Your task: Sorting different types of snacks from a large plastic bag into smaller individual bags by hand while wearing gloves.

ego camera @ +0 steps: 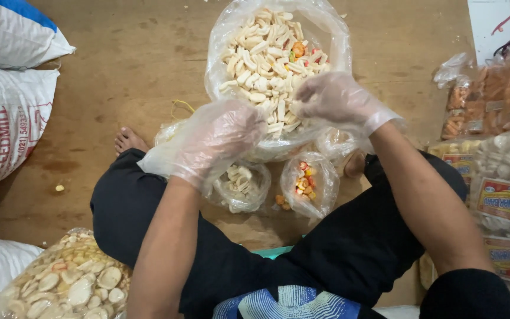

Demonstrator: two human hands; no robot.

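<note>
While my gloved right hand (pixel 337 97) pinches pale cracker sticks at the near rim of the big open bag of raw crackers (pixel 273 56), my gloved left hand (pixel 222 139) curls loosely just beside it; I cannot tell what it grips. Two small bags (pixel 309 184) sit below my hands, mouths open. I judge the slippery gloves could drop pieces onto the wooden floor (pixel 137 65), or my wrist could tip a small bag.

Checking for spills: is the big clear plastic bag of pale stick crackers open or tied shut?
Open. The big clear plastic bag has its mouth spread wide, crackers exposed, and the right hand reaches in.
</note>
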